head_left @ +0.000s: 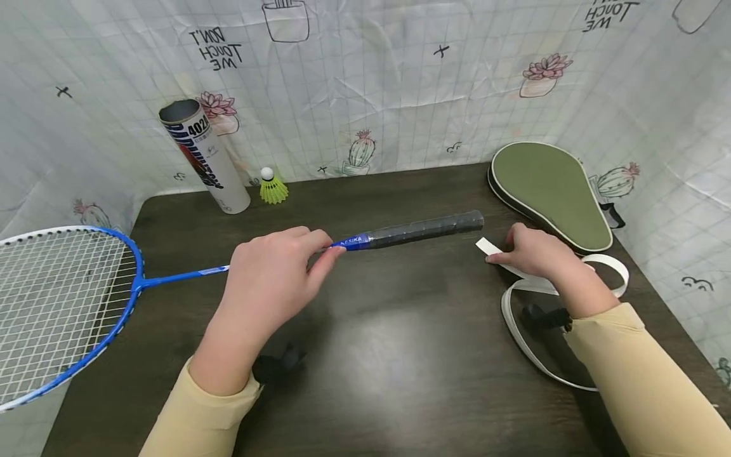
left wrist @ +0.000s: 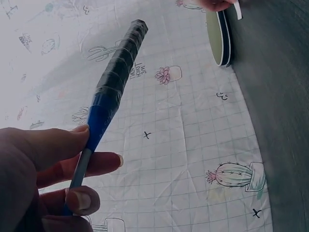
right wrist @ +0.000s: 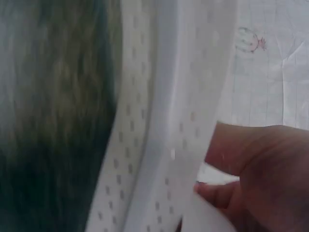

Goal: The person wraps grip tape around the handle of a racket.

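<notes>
A blue and white badminton racket (head_left: 177, 277) is held level above the dark table, strings toward the left. My left hand (head_left: 274, 273) grips its shaft just below the handle, thumb and fingers pinching it. The handle (head_left: 425, 228), in a dark wrapping, points right. Near its butt end, my right hand (head_left: 533, 254) pinches a white grip tape (head_left: 516, 330) close to one end, and the short tip sticks out past the fingers. The rest of the tape loops down beside the right wrist. In the right wrist view, rows of small holes run along the tape (right wrist: 128, 140).
A shuttlecock tube (head_left: 219, 168) stands at the back left, beside a yellow shuttlecock (head_left: 273, 189). A green paddle-shaped case (head_left: 551, 190) lies at the back right, close behind my right hand. A patterned cloth (head_left: 400, 95) hangs around the table's (head_left: 388, 381) back and sides.
</notes>
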The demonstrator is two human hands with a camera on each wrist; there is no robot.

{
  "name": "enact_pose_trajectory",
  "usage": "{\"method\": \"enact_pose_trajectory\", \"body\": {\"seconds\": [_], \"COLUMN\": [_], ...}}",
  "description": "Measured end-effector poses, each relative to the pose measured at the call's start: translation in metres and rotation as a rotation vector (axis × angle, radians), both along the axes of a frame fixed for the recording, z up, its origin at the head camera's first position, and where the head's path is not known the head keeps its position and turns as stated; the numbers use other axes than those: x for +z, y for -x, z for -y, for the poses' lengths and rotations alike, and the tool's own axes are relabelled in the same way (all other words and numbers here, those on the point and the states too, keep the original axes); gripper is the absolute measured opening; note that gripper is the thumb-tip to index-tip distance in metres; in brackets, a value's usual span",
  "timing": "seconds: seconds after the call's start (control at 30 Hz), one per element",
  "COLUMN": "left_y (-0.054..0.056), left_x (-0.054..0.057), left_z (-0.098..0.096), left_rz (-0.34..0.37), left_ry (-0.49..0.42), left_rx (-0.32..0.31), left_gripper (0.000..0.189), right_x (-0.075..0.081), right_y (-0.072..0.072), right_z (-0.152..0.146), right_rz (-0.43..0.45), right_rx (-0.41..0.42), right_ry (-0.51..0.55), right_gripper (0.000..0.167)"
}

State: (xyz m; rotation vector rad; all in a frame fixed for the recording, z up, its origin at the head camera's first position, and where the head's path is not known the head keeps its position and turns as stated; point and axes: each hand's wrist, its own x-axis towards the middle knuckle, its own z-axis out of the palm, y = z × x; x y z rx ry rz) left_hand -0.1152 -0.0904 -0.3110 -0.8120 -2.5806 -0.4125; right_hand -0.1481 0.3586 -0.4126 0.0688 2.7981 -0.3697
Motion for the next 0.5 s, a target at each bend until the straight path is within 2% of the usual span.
{"method": "enact_pose_trajectory", "body": {"seconds": [0.13,0.23,0.33,0.5], "left_y": [-0.004,-0.006,-0.006,-0.002], "left_x": [-0.002,-0.004,-0.003,0.003], "left_z": [0.002,0.001,0.0,-0.003], "left_rz": [0.01,0.001,-0.038,-0.117], "left_ry": [0.009,0.015,0.013,-0.019], "left_rx": [0.012,0.012,0.008,-0.001], "left_gripper": [0.021,0.018,0.017,0.018], "right_x": [-0.002,0.001,0.016,0.059], "right_y": [0.007,0.003,-0.012,-0.048], "right_z": [0.014,0.027,0.047,0.095], "right_rz": [0.0,-0.067,-0.109,-0.17], "right_rx": [0.122,0.161,0.211,0.364], "right_ry": [0.084,0.169,0.299,0.528], "right_gripper": [0.029,0.022,0.014,0.006]}}
